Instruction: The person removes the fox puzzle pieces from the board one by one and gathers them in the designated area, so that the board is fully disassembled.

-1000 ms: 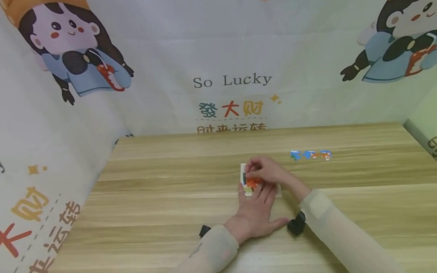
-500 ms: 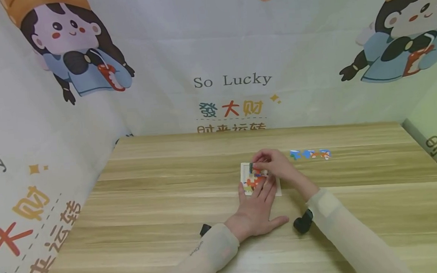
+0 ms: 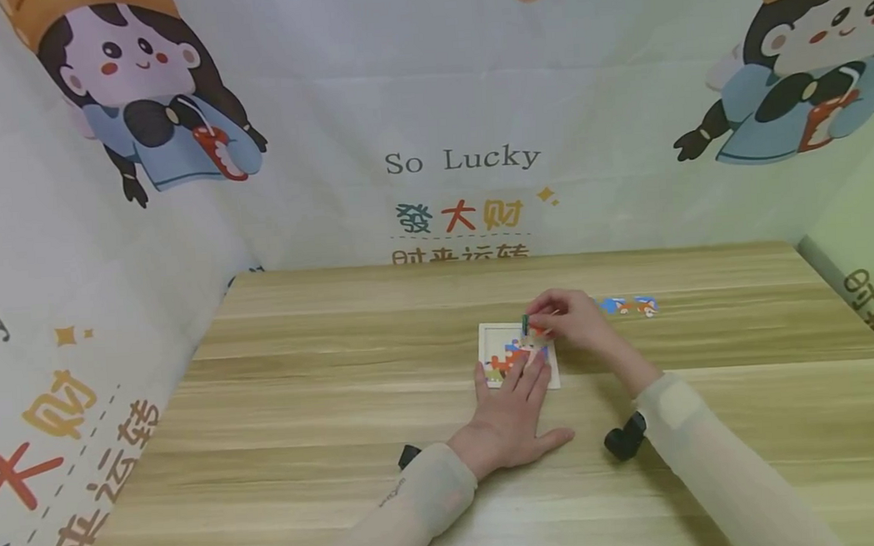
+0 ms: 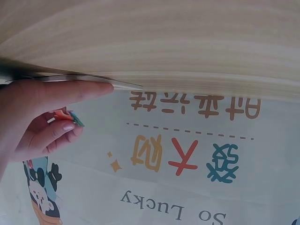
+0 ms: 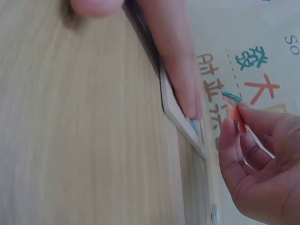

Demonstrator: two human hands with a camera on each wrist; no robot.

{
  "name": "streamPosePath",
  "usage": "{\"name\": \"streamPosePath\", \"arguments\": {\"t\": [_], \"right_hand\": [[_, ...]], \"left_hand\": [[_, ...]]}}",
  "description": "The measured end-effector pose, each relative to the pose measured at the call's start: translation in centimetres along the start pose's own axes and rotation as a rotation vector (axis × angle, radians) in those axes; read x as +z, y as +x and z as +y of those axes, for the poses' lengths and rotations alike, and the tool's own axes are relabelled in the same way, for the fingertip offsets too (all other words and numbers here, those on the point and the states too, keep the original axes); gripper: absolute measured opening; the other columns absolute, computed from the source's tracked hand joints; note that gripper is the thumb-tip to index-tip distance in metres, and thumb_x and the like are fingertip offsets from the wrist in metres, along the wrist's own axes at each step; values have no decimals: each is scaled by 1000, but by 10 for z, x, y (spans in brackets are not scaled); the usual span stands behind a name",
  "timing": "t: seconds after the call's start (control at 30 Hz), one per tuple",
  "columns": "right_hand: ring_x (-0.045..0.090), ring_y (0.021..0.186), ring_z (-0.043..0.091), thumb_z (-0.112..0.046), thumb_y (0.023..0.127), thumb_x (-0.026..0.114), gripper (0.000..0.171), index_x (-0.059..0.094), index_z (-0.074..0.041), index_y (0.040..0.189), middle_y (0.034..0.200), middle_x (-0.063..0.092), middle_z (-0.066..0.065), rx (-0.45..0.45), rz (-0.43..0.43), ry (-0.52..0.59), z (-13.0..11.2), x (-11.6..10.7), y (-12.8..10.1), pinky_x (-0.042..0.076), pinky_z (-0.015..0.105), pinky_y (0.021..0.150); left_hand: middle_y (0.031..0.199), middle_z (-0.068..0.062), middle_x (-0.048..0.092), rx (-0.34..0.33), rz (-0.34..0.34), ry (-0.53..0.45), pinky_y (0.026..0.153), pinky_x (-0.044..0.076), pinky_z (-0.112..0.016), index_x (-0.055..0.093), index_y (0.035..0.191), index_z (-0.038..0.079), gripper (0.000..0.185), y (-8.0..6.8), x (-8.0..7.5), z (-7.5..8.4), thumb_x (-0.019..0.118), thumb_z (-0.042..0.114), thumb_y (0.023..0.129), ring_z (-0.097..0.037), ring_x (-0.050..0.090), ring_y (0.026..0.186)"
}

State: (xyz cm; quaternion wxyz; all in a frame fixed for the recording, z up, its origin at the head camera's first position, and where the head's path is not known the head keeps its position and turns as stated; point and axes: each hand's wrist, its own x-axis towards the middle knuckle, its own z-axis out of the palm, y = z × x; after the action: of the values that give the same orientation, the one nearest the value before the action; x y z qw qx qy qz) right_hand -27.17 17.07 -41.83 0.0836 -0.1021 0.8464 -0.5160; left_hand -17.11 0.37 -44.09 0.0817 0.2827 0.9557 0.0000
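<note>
My left hand (image 3: 502,423) lies over a small white-framed jigsaw puzzle (image 3: 482,349), fingers spread and fingertips resting on its near part. Orange, blue and green joined pieces show between and beyond the fingers, while the board's pale bed shows at its far left. Above the puzzle's far right corner, my right hand (image 3: 571,323) pinches a puzzle piece (image 5: 234,108) between thumb and fingers. That piece is orange with a green striped edge, held up off the board in the right wrist view. The left wrist view shows the same piece (image 4: 70,116) beyond the left hand.
Several loose blue and orange puzzle pieces (image 3: 645,306) lie on the wooden table (image 3: 304,431) to the right, partly hidden behind my right hand. A printed cloth (image 3: 323,130) hangs behind the table's far edge. Black wrist cameras (image 3: 625,437) hang at both cuffs.
My right hand has moved right and away, from over the puzzle's middle to its far right corner, carrying the pinched piece. More of the board shows. The left hand has stayed in place.
</note>
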Motion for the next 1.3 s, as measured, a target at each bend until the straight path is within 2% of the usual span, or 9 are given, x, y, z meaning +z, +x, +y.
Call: {"name": "streamPosePath", "arguments": {"t": [0.4, 0.97, 1.3], "right_hand": [[63, 77, 3, -7, 96, 63, 27, 62, 10, 118, 96, 68, 8, 39, 38, 44, 11, -25, -9, 59, 21, 73], [63, 76, -1, -3, 96, 62, 31, 59, 15, 121, 92, 67, 1, 41, 54, 48, 30, -51, -23, 58, 17, 72], [63, 77, -2, -5, 97, 61, 32, 59, 14, 124, 104, 68, 13, 84, 54, -5, 37, -59, -29, 58, 16, 72]], "left_hand": [[170, 4, 1, -1, -2, -2, 118, 11, -71, 13, 162, 17, 89, 0, 1, -1, 35, 73, 95, -16, 5, 158], [170, 4, 0, -6, 2, 18, 118, 12, -70, 11, 162, 18, 90, 0, 2, 0, 34, 73, 95, -16, 6, 158], [170, 4, 2, -2, 14, 6, 118, 12, -71, 13, 162, 17, 89, -1, 0, 1, 36, 71, 96, -16, 7, 158]]}}
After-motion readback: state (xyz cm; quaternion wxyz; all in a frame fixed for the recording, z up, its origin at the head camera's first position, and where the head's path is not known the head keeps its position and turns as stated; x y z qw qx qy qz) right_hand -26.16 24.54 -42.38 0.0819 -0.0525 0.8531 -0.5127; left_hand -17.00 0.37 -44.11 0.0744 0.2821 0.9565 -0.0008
